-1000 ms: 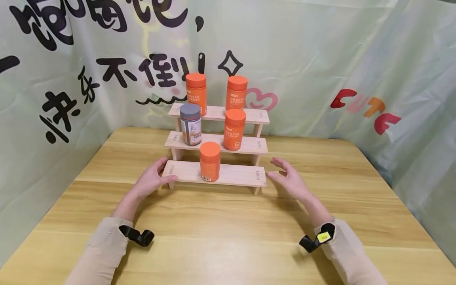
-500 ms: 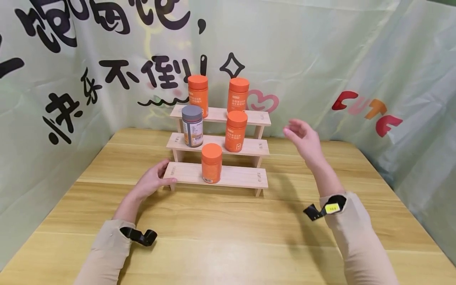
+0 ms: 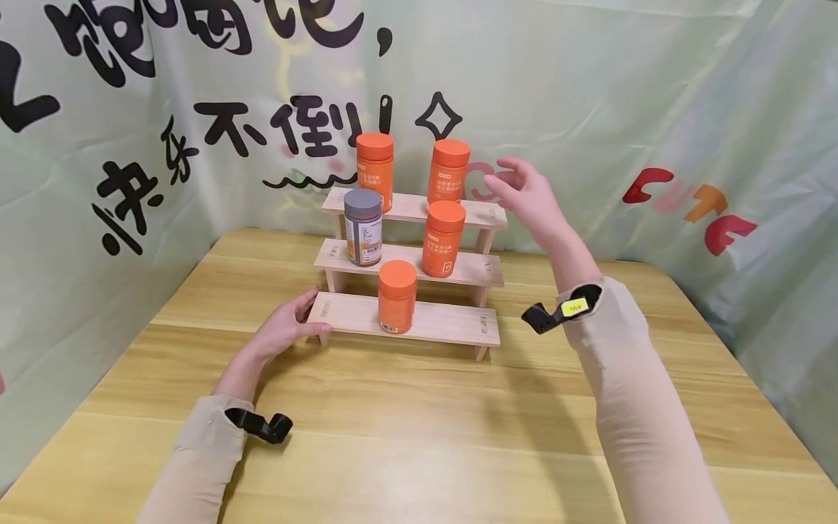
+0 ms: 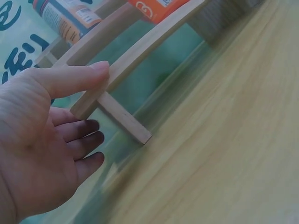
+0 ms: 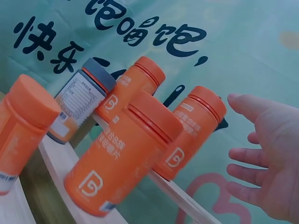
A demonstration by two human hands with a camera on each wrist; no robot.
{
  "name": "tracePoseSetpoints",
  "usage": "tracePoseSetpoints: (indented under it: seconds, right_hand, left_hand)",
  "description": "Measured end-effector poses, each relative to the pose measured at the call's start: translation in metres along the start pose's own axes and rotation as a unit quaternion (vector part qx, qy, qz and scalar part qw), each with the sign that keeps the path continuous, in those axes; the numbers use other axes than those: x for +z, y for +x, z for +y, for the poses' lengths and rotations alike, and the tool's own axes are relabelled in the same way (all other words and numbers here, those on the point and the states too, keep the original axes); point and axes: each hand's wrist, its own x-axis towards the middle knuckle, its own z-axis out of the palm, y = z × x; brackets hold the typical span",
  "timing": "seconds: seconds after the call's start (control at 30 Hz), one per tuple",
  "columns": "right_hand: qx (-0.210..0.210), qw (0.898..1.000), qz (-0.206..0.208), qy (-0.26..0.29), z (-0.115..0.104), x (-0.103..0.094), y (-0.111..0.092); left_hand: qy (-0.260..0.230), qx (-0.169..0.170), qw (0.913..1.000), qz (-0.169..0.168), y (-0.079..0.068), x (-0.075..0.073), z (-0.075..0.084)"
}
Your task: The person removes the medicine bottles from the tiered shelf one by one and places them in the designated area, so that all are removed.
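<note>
A three-tier wooden display shelf (image 3: 452,322) bears several capped bottles. At its bottom left end, my left hand (image 3: 280,329) holds the board, thumb on the front edge and fingers behind the end. My right hand (image 3: 529,202) hovers in the air beside the top tier, fingers loosely spread around nothing. Nearest to it is the top right orange bottle (image 5: 191,126), apart from the thumb. Another orange bottle (image 3: 375,178) stands at the top left. The middle tier carries a grey-capped bottle (image 3: 364,236) and an orange bottle (image 3: 442,244); one orange bottle (image 3: 396,302) stands on the bottom tier.
The shelf stands toward the back of a wood-grain table (image 3: 406,429). Behind it hangs a pale green curtain (image 3: 576,94) with black writing and coloured letters. A black wrist camera (image 3: 262,426) is strapped over each sleeve.
My right hand has left the shelf's lower right side, risen, and come inward beside the top tier. My left hand stays at the bottom left end. The view has shifted slightly.
</note>
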Motion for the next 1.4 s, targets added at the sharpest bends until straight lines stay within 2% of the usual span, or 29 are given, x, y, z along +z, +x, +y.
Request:
tracePoseSetpoints:
  seconds: [0.23, 0.4, 0.63, 0.9, 1.03, 1.27, 1.4]
  right_hand:
    - [0.004, 0.999, -0.017, 0.032, 0.000, 0.017, 0.017]
    - [0.033, 0.999, -0.008, 0.008, -0.001, 0.026, 0.028]
    - [0.063, 0.997, -0.001, 0.037, -0.007, 0.035, 0.042]
    - [0.061, 0.997, 0.005, 0.056, -0.011, 0.045, 0.048]
    - [0.051, 0.997, 0.017, 0.047, -0.010, 0.047, 0.045]
    - [0.031, 0.998, 0.055, 0.006, -0.005, 0.041, 0.041]
    - [0.023, 0.997, 0.073, 0.017, -0.006, 0.034, 0.039]
  left_hand:
    - [-0.003, -0.004, 1.0000, -0.007, -0.003, -0.007, -0.003]
    - [-0.017, 0.008, 0.9998, -0.008, -0.003, -0.007, -0.003]
    - [-0.026, 0.004, 0.9996, -0.012, -0.003, -0.004, -0.004]
    - [-0.027, 0.007, 0.9996, -0.008, -0.003, -0.004, -0.005]
    - [-0.028, 0.007, 0.9996, -0.007, -0.005, -0.004, -0.004]
    - [-0.025, 0.010, 0.9996, -0.007, -0.006, -0.003, -0.004]
    - [-0.023, 0.011, 0.9997, -0.004, -0.006, -0.003, -0.003]
